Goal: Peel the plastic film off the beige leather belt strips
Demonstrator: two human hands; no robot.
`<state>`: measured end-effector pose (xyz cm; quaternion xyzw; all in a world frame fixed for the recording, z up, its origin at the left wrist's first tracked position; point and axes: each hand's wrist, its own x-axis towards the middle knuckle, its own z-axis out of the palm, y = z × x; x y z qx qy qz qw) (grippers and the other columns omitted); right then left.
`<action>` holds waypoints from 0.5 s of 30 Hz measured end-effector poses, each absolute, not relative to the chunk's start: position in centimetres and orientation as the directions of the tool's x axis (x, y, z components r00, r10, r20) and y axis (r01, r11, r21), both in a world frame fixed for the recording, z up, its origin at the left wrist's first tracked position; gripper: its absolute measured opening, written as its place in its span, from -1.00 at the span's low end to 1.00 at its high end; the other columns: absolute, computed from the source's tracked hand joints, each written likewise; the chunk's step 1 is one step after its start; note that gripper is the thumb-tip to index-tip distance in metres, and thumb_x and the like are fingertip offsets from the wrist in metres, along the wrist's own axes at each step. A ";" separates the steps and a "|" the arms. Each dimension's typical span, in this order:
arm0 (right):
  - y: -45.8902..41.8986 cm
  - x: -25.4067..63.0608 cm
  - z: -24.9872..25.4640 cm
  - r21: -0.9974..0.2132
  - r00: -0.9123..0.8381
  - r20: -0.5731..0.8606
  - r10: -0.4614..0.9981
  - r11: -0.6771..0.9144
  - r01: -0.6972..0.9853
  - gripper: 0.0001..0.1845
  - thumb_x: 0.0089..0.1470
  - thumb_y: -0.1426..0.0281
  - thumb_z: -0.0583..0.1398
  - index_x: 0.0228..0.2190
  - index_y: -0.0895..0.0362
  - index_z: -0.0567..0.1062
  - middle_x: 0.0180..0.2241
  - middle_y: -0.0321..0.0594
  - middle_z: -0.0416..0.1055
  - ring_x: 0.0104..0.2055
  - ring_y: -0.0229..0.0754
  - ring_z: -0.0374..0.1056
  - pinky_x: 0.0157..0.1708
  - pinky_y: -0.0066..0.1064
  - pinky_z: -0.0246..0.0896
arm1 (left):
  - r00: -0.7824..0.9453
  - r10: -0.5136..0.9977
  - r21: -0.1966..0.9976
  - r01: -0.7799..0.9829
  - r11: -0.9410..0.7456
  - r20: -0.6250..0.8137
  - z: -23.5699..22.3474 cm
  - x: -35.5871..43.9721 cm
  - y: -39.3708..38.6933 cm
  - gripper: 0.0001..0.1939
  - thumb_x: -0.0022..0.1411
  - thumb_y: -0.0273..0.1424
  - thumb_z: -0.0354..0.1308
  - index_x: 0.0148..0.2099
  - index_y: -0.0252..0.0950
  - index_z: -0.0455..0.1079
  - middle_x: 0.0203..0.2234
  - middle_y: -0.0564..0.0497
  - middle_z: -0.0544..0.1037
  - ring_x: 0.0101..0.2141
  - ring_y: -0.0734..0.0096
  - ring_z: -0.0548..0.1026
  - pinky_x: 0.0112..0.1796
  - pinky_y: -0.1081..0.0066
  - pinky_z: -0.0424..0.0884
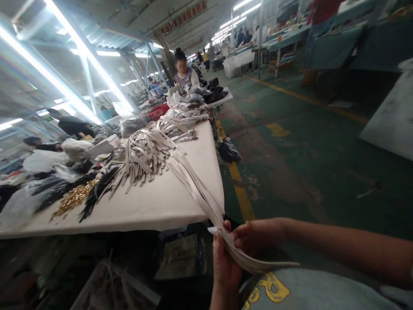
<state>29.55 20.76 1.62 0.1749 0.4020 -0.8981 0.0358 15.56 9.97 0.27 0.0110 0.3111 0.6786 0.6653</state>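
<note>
A bundle of long beige straps [203, 196] runs from the table's corner down to my lap, its loose ends lying against my shirt. My left hand [225, 265] is closed around the bundle from below, thumb up. Beside that thumb a small white strip [213, 230] sticks out at the straps. From the right, my right hand [254, 236] reaches across with its fingers curled against the same bundle. Whether it also grips the white strip I cannot tell. A large heap of similar beige straps [146, 148] lies on the pale-topped table [180, 202].
Gold metal pieces [75, 198] and black straps [101, 189] lie on the table's left part. A person [185, 79] sits at the far end near a red basket [158, 111]. A black plastic bag [228, 149] lies on the green floor [287, 172] to the right.
</note>
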 end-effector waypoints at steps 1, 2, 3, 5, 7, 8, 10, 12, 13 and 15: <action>21.4 28.6 1.7 -0.640 -0.953 -0.295 0.067 -0.754 0.145 -0.53 0.20 0.03 0.10 -0.16 0.17 0.53 -0.22 -0.14 0.49 -0.18 -0.19 0.47 -0.08 -0.39 0.32 | -0.135 0.908 0.431 -0.901 0.054 -0.396 0.5 15.6 9.8 -0.61 0.07 -0.19 0.39 -0.10 -0.29 0.50 -0.36 -0.01 0.49 -0.45 0.53 0.40 -0.38 0.49 0.41; 22.1 27.6 1.9 -0.591 -0.958 -0.273 0.092 -0.802 0.092 -0.46 0.23 -0.03 0.05 -0.18 0.18 0.52 -0.25 -0.15 0.48 -0.24 -0.22 0.47 -0.14 -0.43 0.32 | -0.154 0.907 0.420 -0.907 0.028 -0.392 0.7 15.7 9.7 -0.62 0.03 -0.22 0.42 -0.13 -0.29 0.50 -0.32 -0.02 0.50 -0.44 0.54 0.40 -0.39 0.51 0.40; 22.8 26.6 2.3 -0.554 -0.956 -0.274 0.109 -0.830 0.064 -0.38 0.25 -0.07 -0.01 -0.19 0.20 0.51 -0.28 -0.15 0.48 -0.30 -0.24 0.45 -0.21 -0.46 0.31 | -0.170 0.906 0.408 -0.913 0.004 -0.387 1.0 15.8 9.5 -0.62 0.00 -0.25 0.45 -0.15 -0.28 0.50 -0.27 -0.02 0.51 -0.44 0.56 0.40 -0.41 0.52 0.39; 24.2 24.3 3.5 -0.501 -0.948 -0.300 0.102 -0.863 0.066 -0.28 0.27 -0.11 -0.11 -0.15 0.25 0.50 -0.27 -0.10 0.50 -0.33 -0.22 0.44 -0.27 -0.45 0.31 | -0.180 0.906 0.396 -0.918 -0.015 -0.383 1.5 16.1 9.3 -0.61 -0.03 -0.30 0.47 -0.14 -0.26 0.50 -0.20 -0.02 0.51 -0.43 0.57 0.39 -0.41 0.53 0.38; 25.5 21.9 4.8 -0.481 -0.949 -0.301 0.099 -0.875 0.061 -0.25 0.29 -0.10 -0.14 -0.09 0.27 0.48 -0.20 -0.02 0.51 -0.22 -0.14 0.47 -0.18 -0.36 0.33 | -0.173 0.906 0.405 -0.914 -0.002 -0.386 2.0 16.4 9.2 -0.62 -0.02 -0.31 0.46 -0.13 -0.26 0.50 -0.16 -0.03 0.51 -0.43 0.58 0.39 -0.39 0.52 0.39; 26.2 20.7 5.5 -0.478 -0.951 -0.290 0.111 -0.877 0.043 -0.27 0.29 -0.08 -0.12 -0.07 0.28 0.47 -0.16 0.01 0.52 -0.16 -0.10 0.47 -0.11 -0.31 0.33 | -0.172 0.905 0.412 -0.911 0.004 -0.389 2.2 16.5 9.1 -0.61 -0.02 -0.31 0.46 -0.14 -0.27 0.50 -0.14 -0.04 0.51 -0.42 0.57 0.39 -0.39 0.52 0.39; 27.8 18.4 6.7 -0.470 -0.951 -0.265 0.160 -0.883 -0.018 -0.32 0.31 -0.03 -0.09 -0.06 0.32 0.46 -0.12 0.05 0.52 -0.09 -0.08 0.47 0.00 -0.28 0.32 | -0.173 0.903 0.419 -0.908 0.009 -0.394 2.5 16.6 9.0 -0.61 -0.05 -0.31 0.48 -0.17 -0.29 0.50 -0.12 -0.06 0.51 -0.41 0.56 0.40 -0.39 0.51 0.39; 29.6 16.4 7.8 -0.463 -0.940 -0.262 0.219 -0.883 -0.077 -0.32 0.33 0.01 -0.07 -0.03 0.39 0.43 -0.14 0.09 0.53 -0.12 -0.12 0.49 0.00 -0.33 0.34 | -0.172 0.905 0.419 -0.908 0.008 -0.390 2.6 16.7 8.9 -0.61 -0.08 -0.31 0.50 -0.20 -0.30 0.50 -0.13 -0.07 0.51 -0.43 0.57 0.39 -0.41 0.52 0.37; 30.6 15.4 8.4 -0.465 -0.932 -0.267 0.243 -0.880 -0.096 -0.31 0.33 0.02 -0.07 -0.02 0.43 0.41 -0.15 0.11 0.53 -0.16 -0.14 0.50 -0.03 -0.35 0.37 | -0.163 0.908 0.416 -0.909 0.015 -0.387 2.6 16.7 8.9 -0.60 -0.09 -0.29 0.50 -0.20 -0.31 0.50 -0.16 -0.06 0.52 -0.45 0.58 0.38 -0.43 0.53 0.36; 32.7 13.8 9.6 -0.487 -0.914 -0.280 0.293 -0.864 -0.127 -0.31 0.34 0.03 -0.08 0.00 0.45 0.38 -0.19 0.11 0.54 -0.26 -0.17 0.52 -0.15 -0.39 0.44 | -0.126 0.909 0.410 -0.910 0.053 -0.397 2.5 16.8 8.9 -0.55 -0.10 -0.24 0.51 -0.19 -0.34 0.51 -0.32 -0.03 0.51 -0.49 0.59 0.35 -0.46 0.53 0.33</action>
